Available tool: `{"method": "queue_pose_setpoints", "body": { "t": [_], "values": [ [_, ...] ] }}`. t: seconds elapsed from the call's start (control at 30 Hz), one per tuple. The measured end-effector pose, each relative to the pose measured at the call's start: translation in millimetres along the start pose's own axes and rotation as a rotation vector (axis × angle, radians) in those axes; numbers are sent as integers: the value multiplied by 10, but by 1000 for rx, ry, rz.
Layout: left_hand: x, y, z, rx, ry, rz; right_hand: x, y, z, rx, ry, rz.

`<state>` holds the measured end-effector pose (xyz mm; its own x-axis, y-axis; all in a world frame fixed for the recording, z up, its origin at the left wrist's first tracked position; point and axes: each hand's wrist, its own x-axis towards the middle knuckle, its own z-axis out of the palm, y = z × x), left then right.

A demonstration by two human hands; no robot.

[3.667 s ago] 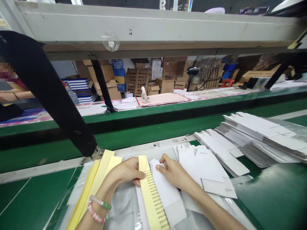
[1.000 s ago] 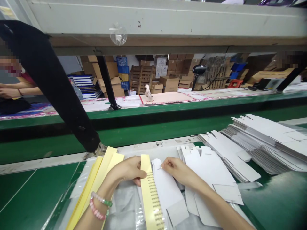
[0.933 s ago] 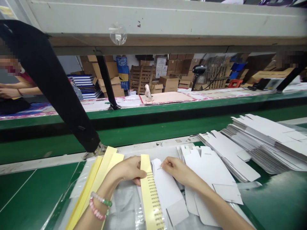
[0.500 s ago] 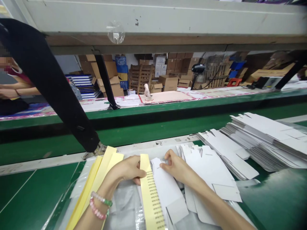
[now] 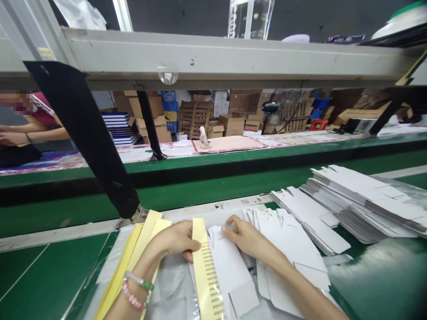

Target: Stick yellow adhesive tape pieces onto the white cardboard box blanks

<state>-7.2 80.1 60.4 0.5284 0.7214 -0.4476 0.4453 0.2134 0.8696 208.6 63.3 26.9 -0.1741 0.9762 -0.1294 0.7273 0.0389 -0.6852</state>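
Observation:
My left hand, with beaded bracelets on its wrist, pinches the upper part of a yellow printed strip. Just right of the strip lies a folded white carton. My right hand has thumb and forefinger closed at the carton's upper end; the exact contact is too small to make out. Under my left forearm, several yellow strips lie in a pile. Beyond my right wrist, more flat white cartons are fanned out.
Larger stacks of flat white cartons lie at the right on the green surface. A black post slants down at the left, below a grey overhead beam. Across the green ledge, a person's arms show at the far left.
The camera view has tilted up, showing more above the beam. Both hands keep nearly the same places at the yellow strip and the white carton.

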Motion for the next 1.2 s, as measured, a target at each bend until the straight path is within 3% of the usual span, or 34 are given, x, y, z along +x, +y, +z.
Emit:
{"method": "queue_pose_setpoints", "body": {
  "t": [0.2, 0.3, 0.37, 0.47, 0.57, 0.67, 0.77, 0.9, 0.97, 1.07, 1.2],
  "values": [
    [-253, 177, -132, 12, 62, 55, -166, -36, 81, 63, -5, 33],
    [-327, 250, -154, 25, 75, 53, -213, -79, 15, 134, 26, 12],
    [-344, 278, -152, 36, 77, 51, -260, -56, -163, 242, 93, -14],
    [-333, 289, -133, 42, 66, 55, -342, 149, -568, 315, 309, 47],
    [-305, 283, -108, 32, 53, 66, -375, 495, -925, 123, 494, 168],
    [-296, 293, -82, 8, 41, 93, -359, 692, -1049, -58, 634, 238],
    [-313, 324, -50, -26, 24, 128, -354, 508, -917, -88, 685, 128],
    [-348, 369, -2, -55, 9, 165, -414, -121, -507, 106, 424, -175],
    [-362, 390, 19, -62, 4, 179, -429, -387, -309, 185, 297, -250],
    [-374, 412, 40, -68, 3, 196, -394, -577, -123, 259, 187, -263],
    [-373, 397, 52, -68, -2, 208, -325, -576, -45, 280, 180, -231]
  ]
}}
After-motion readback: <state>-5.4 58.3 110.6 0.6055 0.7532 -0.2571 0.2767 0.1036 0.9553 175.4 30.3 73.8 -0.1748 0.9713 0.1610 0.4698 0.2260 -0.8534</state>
